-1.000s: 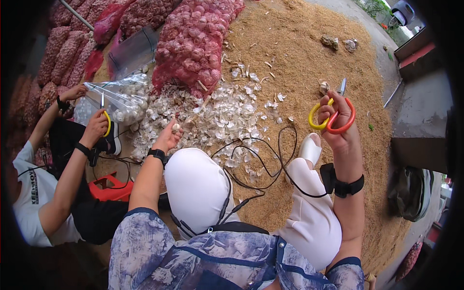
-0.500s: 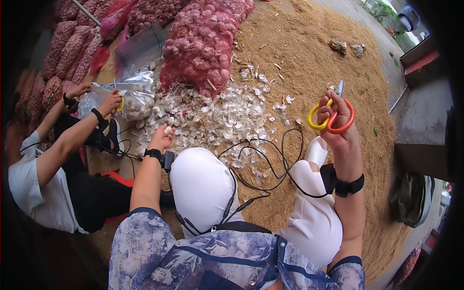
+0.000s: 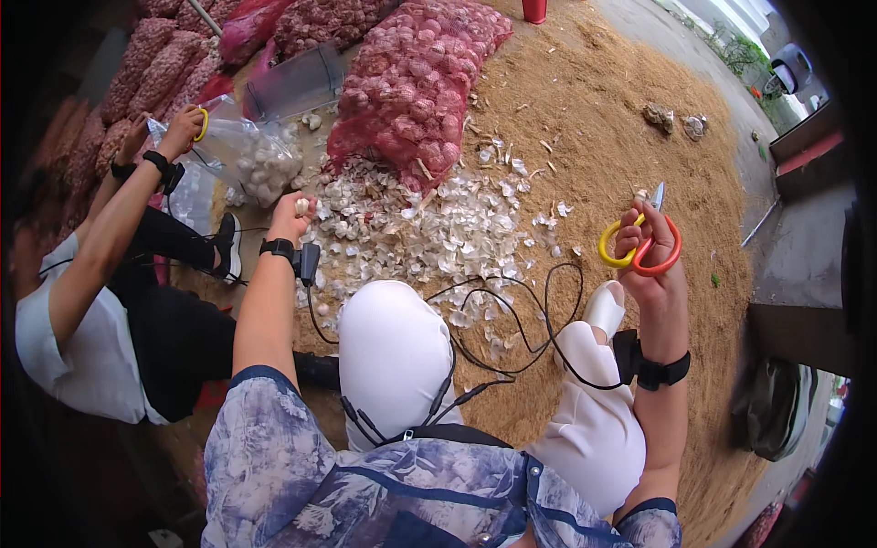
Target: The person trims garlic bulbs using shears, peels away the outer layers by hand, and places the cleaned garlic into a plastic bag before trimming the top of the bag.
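Note:
My right hand [image 3: 650, 265] is raised at the right and grips a pair of scissors [image 3: 641, 241] with one yellow and one orange-red loop, blades pointing up. My left hand [image 3: 292, 216] reaches forward on the left, closed on a garlic bulb [image 3: 301, 206], just beside a heap of white garlic skins and bulbs [image 3: 429, 233]. Black bands sit on both my wrists, and a black cable [image 3: 512, 320] loops over the ground between my white-clad knees.
Red mesh sacks of garlic [image 3: 411, 82] lie ahead on brown husk-strewn ground [image 3: 603, 119]. On my left a person in a white top and black trousers [image 3: 100, 301] holds a clear plastic bag of garlic [image 3: 251, 160]. A grey ledge [image 3: 804, 265] runs at the right.
My left hand has drawn back from the heap toward the left with a bulb in it. The person on my left has lifted their hands to the plastic bag. My right hand stays raised.

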### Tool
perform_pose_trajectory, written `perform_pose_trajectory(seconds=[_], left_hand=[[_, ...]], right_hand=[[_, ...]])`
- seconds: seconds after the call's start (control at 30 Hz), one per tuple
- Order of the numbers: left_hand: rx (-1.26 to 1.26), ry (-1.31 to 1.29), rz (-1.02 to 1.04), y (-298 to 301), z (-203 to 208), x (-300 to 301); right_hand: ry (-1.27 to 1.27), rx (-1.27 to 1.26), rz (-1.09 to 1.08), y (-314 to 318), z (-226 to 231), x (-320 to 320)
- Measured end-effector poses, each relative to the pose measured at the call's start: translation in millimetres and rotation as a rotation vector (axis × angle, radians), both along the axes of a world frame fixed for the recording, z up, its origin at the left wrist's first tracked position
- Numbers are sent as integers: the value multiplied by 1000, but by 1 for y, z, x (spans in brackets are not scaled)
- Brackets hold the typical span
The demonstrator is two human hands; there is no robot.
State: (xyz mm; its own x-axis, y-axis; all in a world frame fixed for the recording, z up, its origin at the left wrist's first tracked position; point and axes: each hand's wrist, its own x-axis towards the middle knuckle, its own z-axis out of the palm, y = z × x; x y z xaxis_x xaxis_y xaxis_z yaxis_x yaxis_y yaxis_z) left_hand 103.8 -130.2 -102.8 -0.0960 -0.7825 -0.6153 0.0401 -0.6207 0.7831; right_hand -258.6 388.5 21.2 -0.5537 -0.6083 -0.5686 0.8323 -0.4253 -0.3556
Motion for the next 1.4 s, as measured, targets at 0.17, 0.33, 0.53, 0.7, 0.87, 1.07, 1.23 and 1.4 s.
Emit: perform_pose_trajectory(seconds=[0.17,0.33,0.53,0.7,0.87,1.07,1.23,1.4], left_hand=[[-270,-133,-76,-45,55,-45],[-363,-336,-220,-55,84,-90],[-333,-443,-331,-41,65,-124],[-327,-407,-346,-17,57,-152],[-209,-200,-304,-50,56,-124],[48,265,101,-6,-9,-78],[74,393,427,-61,-28,9],[-323,330,239,-101,-3,76]], right_hand=[[-9,-5,5,0,-3,0],[-48,-7,-21,5,-3,-3],[-54,7,-20,8,-5,-5],[-70,11,-42,17,-10,-7],[-55,-19,-27,11,-7,-5],[-69,19,-56,18,-11,-8],[-65,1,-23,14,-13,-6],[-97,-22,-8,6,-10,-5]])
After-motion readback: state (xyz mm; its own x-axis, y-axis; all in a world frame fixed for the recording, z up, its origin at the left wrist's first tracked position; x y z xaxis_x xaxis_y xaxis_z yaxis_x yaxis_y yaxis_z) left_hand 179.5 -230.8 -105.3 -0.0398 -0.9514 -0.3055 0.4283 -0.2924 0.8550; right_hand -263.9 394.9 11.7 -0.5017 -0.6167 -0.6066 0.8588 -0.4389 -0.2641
